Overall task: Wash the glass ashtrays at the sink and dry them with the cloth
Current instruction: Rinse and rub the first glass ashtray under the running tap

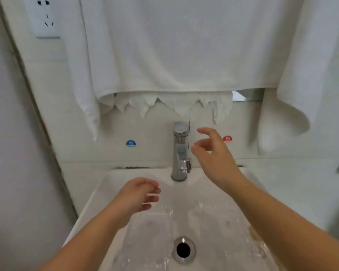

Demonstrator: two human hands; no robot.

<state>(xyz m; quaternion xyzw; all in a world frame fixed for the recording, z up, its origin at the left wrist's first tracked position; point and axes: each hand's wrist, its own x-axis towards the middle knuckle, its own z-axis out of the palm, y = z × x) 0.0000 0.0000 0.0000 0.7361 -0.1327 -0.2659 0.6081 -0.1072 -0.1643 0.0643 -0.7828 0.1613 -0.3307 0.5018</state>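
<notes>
Leftmost, the left hand [139, 194] hovers over the white sink [98, 194], fingers loosely curled, holding nothing; below it a clear glass ashtray [149, 229] lies in the basin; a second ashtray [219, 227] lies right of the drain [183, 250]; the right hand [213, 151], grip relaxed and empty, hovers beside the chrome tap [180, 151].

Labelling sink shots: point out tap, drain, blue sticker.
tap [179, 153], head view, middle of the chrome body
drain [183, 249], head view, dark hole
blue sticker [131, 143], head view, its centre
</notes>
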